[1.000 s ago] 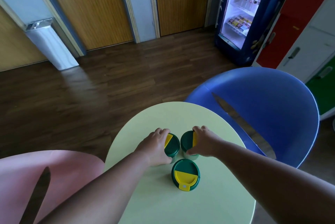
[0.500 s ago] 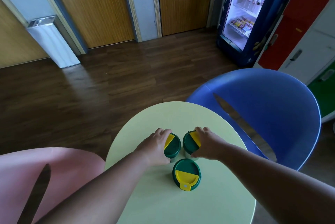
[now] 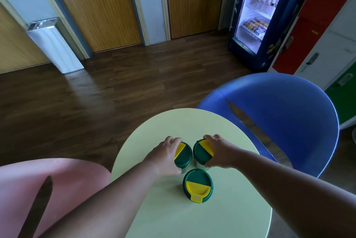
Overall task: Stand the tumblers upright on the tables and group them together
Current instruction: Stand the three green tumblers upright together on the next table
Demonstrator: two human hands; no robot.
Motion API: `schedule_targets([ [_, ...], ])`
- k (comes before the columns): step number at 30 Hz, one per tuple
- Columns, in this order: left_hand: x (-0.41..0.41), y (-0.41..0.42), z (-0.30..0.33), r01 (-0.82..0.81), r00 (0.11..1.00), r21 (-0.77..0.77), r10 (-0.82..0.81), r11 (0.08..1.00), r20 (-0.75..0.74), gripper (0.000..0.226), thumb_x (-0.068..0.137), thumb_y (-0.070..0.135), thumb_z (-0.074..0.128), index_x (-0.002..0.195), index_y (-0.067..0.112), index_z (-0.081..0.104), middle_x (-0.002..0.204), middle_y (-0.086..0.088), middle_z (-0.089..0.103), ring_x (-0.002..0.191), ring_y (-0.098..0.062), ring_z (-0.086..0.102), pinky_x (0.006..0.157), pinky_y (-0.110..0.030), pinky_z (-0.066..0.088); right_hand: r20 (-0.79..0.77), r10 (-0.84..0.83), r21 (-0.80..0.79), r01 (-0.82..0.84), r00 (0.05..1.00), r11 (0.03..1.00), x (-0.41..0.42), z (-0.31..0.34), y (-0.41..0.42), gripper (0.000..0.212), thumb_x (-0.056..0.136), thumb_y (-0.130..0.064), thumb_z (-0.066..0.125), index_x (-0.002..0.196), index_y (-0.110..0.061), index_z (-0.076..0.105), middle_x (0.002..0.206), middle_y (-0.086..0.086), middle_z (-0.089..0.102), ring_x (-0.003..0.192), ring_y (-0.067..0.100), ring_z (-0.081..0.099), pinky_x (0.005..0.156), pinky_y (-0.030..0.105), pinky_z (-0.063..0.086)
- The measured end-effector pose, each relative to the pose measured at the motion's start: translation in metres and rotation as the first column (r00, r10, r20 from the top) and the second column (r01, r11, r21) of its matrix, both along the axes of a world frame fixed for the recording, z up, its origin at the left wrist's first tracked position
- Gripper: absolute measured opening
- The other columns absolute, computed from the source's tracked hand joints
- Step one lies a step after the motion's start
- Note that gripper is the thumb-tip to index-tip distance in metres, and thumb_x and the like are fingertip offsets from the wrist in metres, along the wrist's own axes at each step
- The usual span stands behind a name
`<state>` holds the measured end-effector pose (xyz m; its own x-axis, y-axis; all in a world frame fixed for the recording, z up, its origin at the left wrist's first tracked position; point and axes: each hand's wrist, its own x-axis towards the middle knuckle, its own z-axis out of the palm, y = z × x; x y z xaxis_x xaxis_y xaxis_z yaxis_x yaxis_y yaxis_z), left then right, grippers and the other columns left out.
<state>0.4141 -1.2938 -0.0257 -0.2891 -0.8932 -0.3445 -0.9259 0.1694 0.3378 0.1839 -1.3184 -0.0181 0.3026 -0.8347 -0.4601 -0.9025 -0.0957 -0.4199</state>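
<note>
Left hand (image 3: 167, 156) grips left tumbler (image 3: 183, 156), right hand (image 3: 218, 151) grips right tumbler (image 3: 202, 153), closing cluster with third tumbler (image 3: 197, 184) on counter (image 3: 192, 122).

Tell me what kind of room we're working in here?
Probably a break room or lounge: a lit drinks fridge by the wall, bright lockers, and a small round table between a blue tub chair and a pink one.
</note>
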Motion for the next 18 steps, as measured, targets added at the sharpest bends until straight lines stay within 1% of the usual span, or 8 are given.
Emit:
schedule_targets([
  [5, -0.004, 0.002, 0.002, -0.034, 0.999, -0.024, 0.034, 0.999, -0.003, 0.086, 0.072, 0.041, 0.077, 0.144, 0.03, 0.031, 0.14, 0.002, 0.038, 0.122, -0.021, 0.05, 0.095, -0.035, 0.05, -0.001, 0.015, -0.007, -0.015, 1.0, 1.0, -0.002, 0.002, -0.001, 0.103, 0.069, -0.042, 0.083, 0.152, -0.025, 0.025, 0.133, 0.005, 0.044, 0.115, 0.024, 0.049, 0.089, 0.033, 0.05],
  [9, -0.008, 0.005, 0.001, -0.056, 0.998, -0.03, 0.056, 0.998, 0.0, 0.085, 0.073, 0.042, 0.078, 0.143, 0.028, 0.031, 0.138, 0.0, 0.039, 0.118, -0.022, 0.05, 0.092, -0.035, 0.05, -0.018, 0.047, 0.002, -0.047, 0.999, 0.999, -0.004, 0.003, -0.003, 0.103, 0.068, -0.042, 0.083, 0.152, -0.025, 0.025, 0.133, 0.006, 0.044, 0.116, 0.025, 0.049, 0.093, 0.037, 0.05],
  [13, -0.008, 0.008, -0.001, -0.056, 0.998, -0.017, 0.056, 0.998, -0.002, 0.086, 0.074, 0.041, 0.077, 0.144, 0.028, 0.03, 0.138, 0.0, 0.038, 0.119, -0.023, 0.049, 0.091, -0.036, 0.05, -0.021, 0.051, 0.007, -0.051, 0.998, 0.999, -0.003, 0.003, -0.002, 0.104, 0.069, -0.04, 0.083, 0.153, -0.025, 0.023, 0.136, 0.007, 0.042, 0.118, 0.027, 0.048, 0.094, 0.038, 0.05],
  [16, -0.005, 0.009, 0.001, -0.034, 0.999, 0.006, 0.034, 0.999, 0.031, 0.092, 0.075, 0.043, 0.076, 0.149, 0.03, 0.025, 0.144, -0.001, 0.035, 0.128, -0.024, 0.043, 0.099, -0.038, 0.048, -0.02, 0.036, 0.009, -0.036, 0.999, 0.999, -0.003, 0.002, 0.0, 0.106, 0.07, -0.04, 0.082, 0.154, -0.025, 0.02, 0.138, 0.007, 0.041, 0.119, 0.027, 0.048, 0.094, 0.038, 0.05],
  [18, -0.005, 0.011, 0.005, 0.027, 0.996, -0.049, -0.023, 0.998, 0.086, 0.092, 0.077, 0.047, 0.072, 0.153, 0.029, 0.023, 0.15, 0.0, 0.033, 0.137, -0.024, 0.036, 0.106, -0.039, 0.042, -0.011, 0.014, 0.013, -0.014, 1.0, 1.0, -0.004, 0.002, 0.002, 0.106, 0.071, -0.041, 0.08, 0.154, -0.026, 0.017, 0.14, 0.007, 0.039, 0.121, 0.026, 0.047, 0.093, 0.037, 0.05],
])
